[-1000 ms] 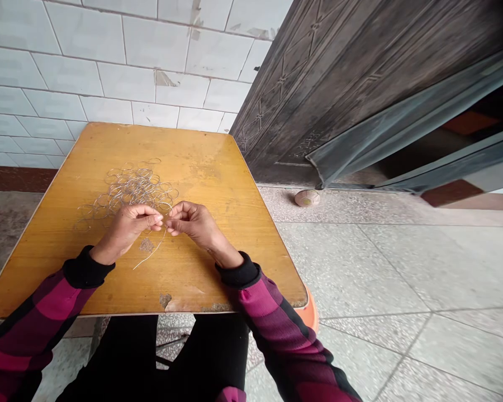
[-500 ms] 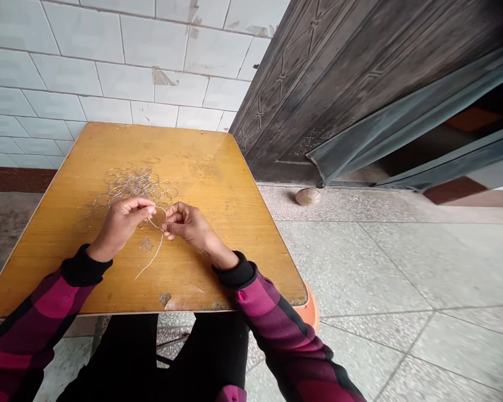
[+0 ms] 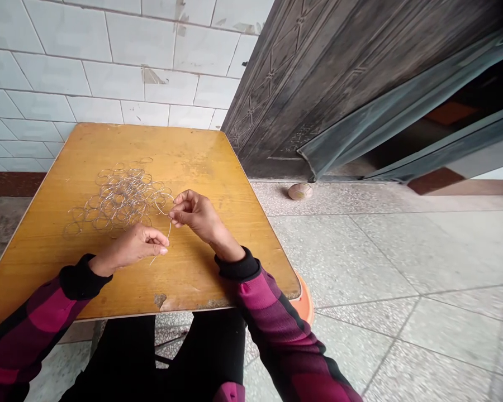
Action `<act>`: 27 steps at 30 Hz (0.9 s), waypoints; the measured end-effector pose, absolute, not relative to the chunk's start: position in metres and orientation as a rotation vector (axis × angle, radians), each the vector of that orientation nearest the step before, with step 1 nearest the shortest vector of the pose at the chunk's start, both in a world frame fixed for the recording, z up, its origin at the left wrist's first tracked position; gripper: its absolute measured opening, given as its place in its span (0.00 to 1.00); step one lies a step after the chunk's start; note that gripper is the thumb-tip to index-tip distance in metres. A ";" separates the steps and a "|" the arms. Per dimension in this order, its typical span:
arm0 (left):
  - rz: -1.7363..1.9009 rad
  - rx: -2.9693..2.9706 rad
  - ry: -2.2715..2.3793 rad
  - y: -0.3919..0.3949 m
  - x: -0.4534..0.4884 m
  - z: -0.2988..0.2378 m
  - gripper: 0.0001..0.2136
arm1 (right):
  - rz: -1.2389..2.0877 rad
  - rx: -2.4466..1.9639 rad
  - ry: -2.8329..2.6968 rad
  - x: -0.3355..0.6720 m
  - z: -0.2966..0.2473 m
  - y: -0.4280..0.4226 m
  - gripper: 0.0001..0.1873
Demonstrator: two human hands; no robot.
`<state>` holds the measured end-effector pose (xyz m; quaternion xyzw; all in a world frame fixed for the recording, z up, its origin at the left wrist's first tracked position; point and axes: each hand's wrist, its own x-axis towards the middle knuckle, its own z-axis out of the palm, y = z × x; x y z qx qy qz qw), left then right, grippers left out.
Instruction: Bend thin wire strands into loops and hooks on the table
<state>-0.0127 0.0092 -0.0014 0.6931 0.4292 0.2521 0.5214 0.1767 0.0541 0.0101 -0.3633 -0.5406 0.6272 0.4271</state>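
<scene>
A thin silvery wire (image 3: 169,229) runs between my two hands over the table. My right hand (image 3: 197,218) pinches it where its upper part bends into a loop. Lower and to the left, my left hand (image 3: 136,245) has thumb and fingers closed on the wire's straight tail, whose end pokes out below the fingertips. Behind the hands lies a tangled heap of wire rings (image 3: 126,192). The held loop overlaps the heap's right edge in view.
The yellow wooden table (image 3: 193,151) has worn, chipped patches near its front edge. White wall tiles (image 3: 138,44) and a dark carved door (image 3: 276,100) stand behind. An orange stool (image 3: 305,301) shows under the right corner. A roundish ball (image 3: 300,191) lies on the floor.
My left hand has left the loop's upper left side and moved down and toward me, onto the wire's tail. My right hand still pinches the loop. The view has shifted slightly.
</scene>
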 end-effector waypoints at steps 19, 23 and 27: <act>0.464 1.561 0.868 0.005 -0.005 -0.003 0.08 | 1.553 -0.913 -1.248 0.198 0.020 0.063 0.27; 0.448 1.527 0.858 -0.002 0.003 -0.013 0.08 | 1.485 -0.929 -1.225 0.200 0.019 0.065 0.28; 0.219 1.662 0.847 -0.004 0.001 -0.010 0.05 | 1.467 -0.950 -1.249 0.201 0.019 0.065 0.28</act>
